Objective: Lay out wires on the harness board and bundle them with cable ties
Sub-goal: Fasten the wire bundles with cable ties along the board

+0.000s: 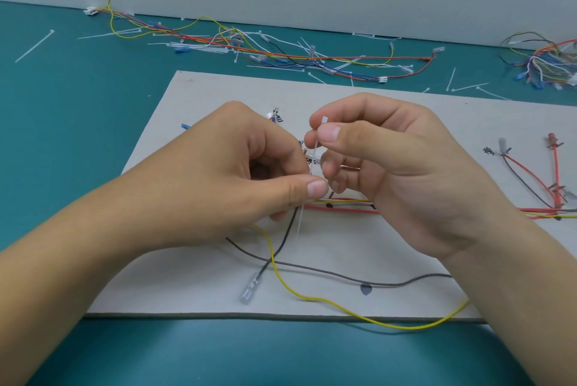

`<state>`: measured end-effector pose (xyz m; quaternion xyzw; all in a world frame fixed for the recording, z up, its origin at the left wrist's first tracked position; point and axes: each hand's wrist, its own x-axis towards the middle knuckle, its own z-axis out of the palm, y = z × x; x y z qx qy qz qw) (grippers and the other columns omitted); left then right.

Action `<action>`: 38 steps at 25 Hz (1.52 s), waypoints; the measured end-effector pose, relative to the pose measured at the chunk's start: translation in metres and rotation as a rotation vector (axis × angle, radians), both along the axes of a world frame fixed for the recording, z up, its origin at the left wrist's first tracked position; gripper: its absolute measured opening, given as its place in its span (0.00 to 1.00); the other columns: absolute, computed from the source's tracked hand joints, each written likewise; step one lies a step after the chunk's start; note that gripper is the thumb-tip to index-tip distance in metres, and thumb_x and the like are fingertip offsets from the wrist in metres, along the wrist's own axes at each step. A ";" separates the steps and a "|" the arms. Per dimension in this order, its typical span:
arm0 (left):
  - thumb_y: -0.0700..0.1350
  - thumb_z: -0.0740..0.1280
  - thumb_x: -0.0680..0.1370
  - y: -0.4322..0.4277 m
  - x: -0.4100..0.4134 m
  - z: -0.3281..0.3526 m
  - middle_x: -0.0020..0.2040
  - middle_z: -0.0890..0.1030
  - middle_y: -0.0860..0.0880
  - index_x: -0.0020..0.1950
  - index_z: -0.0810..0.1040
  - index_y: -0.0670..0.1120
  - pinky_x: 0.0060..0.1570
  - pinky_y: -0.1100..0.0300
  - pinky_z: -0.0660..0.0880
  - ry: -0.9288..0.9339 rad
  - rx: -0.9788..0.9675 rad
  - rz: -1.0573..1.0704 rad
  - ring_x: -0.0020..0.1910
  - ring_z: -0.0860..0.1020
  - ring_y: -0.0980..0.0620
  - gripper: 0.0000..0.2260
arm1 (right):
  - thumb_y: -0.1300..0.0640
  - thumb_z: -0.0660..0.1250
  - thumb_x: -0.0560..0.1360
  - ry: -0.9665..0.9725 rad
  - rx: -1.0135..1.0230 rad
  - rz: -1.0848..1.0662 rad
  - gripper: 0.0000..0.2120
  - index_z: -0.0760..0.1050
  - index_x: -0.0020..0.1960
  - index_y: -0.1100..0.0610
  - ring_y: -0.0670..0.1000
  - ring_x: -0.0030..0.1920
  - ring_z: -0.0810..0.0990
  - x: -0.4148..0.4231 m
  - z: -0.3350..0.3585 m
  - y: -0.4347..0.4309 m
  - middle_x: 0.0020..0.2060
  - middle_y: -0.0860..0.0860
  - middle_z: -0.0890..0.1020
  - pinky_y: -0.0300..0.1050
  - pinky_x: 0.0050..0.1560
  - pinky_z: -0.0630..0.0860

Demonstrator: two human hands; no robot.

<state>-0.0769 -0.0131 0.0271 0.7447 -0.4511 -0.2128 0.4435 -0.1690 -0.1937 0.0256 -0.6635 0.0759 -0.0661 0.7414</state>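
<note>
A grey harness board (343,298) lies on the teal table. Red, yellow and black wires (340,206) run across its middle. A thin white cable tie (316,153) stands nearly upright above them. My right hand (390,167) pinches the tie near its head between thumb and forefinger. My left hand (256,173) pinches the tie lower down, just above the wires, and its tail (300,223) hangs below. A yellow wire (312,298) and a dark grey wire (343,276) loop loosely over the board's front, beside a clear-sleeved terminal (249,291).
Loose wires and connectors (265,48) lie with several spare cable ties (34,45) along the back of the table by the wall. Another wire bundle (546,64) sits at the far right. Red and black wires with terminals (552,173) occupy the board's right side.
</note>
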 end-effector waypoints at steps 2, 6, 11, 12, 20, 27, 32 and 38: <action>0.54 0.73 0.74 0.000 0.000 0.001 0.28 0.81 0.49 0.34 0.82 0.48 0.26 0.63 0.67 0.006 -0.010 0.009 0.25 0.72 0.52 0.12 | 0.61 0.71 0.72 0.003 0.000 0.008 0.04 0.84 0.44 0.55 0.50 0.31 0.79 0.000 0.000 -0.001 0.40 0.55 0.85 0.43 0.33 0.74; 0.53 0.73 0.74 0.000 0.000 0.000 0.27 0.80 0.49 0.33 0.82 0.48 0.26 0.64 0.67 -0.016 -0.021 0.007 0.25 0.71 0.57 0.13 | 0.61 0.70 0.73 -0.002 -0.010 0.013 0.06 0.85 0.44 0.55 0.50 0.31 0.79 0.001 0.000 -0.002 0.40 0.54 0.85 0.43 0.33 0.74; 0.53 0.73 0.74 0.000 0.001 0.000 0.26 0.79 0.52 0.34 0.83 0.48 0.26 0.70 0.67 -0.059 -0.006 0.017 0.24 0.71 0.61 0.12 | 0.61 0.69 0.73 0.003 -0.020 -0.002 0.06 0.85 0.44 0.55 0.50 0.32 0.78 0.001 -0.002 -0.002 0.39 0.54 0.85 0.43 0.32 0.74; 0.54 0.72 0.75 0.001 0.003 -0.001 0.26 0.78 0.51 0.34 0.82 0.47 0.26 0.70 0.66 -0.089 -0.002 0.020 0.24 0.70 0.60 0.14 | 0.61 0.69 0.73 0.004 -0.020 -0.006 0.06 0.85 0.44 0.55 0.49 0.32 0.78 0.002 -0.003 -0.001 0.39 0.54 0.85 0.43 0.32 0.73; 0.61 0.65 0.74 0.032 0.037 0.014 0.32 0.81 0.59 0.44 0.83 0.58 0.31 0.60 0.74 -0.432 0.140 0.042 0.29 0.77 0.55 0.11 | 0.65 0.70 0.75 0.021 -0.098 -0.086 0.06 0.84 0.43 0.58 0.48 0.30 0.75 0.005 -0.003 -0.001 0.37 0.53 0.85 0.41 0.31 0.73; 0.71 0.71 0.65 0.056 0.052 0.023 0.30 0.80 0.60 0.43 0.83 0.70 0.32 0.61 0.79 -0.318 0.444 -0.020 0.24 0.73 0.57 0.11 | 0.66 0.69 0.76 0.016 -0.159 -0.093 0.07 0.84 0.44 0.57 0.48 0.30 0.76 0.004 -0.005 -0.002 0.37 0.53 0.86 0.40 0.31 0.73; 0.75 0.72 0.59 0.053 0.051 0.025 0.34 0.82 0.61 0.43 0.84 0.70 0.37 0.53 0.81 -0.239 0.499 -0.040 0.28 0.76 0.55 0.18 | 0.62 0.70 0.73 -0.006 -0.159 -0.085 0.05 0.85 0.43 0.56 0.48 0.30 0.76 0.003 -0.005 -0.001 0.37 0.52 0.86 0.40 0.30 0.73; 0.75 0.72 0.58 0.052 0.047 0.029 0.34 0.82 0.62 0.43 0.83 0.69 0.38 0.49 0.82 -0.247 0.500 -0.022 0.28 0.75 0.55 0.19 | 0.67 0.69 0.77 -0.014 -0.182 -0.096 0.09 0.84 0.43 0.56 0.48 0.30 0.76 0.002 -0.004 0.000 0.36 0.52 0.86 0.40 0.30 0.73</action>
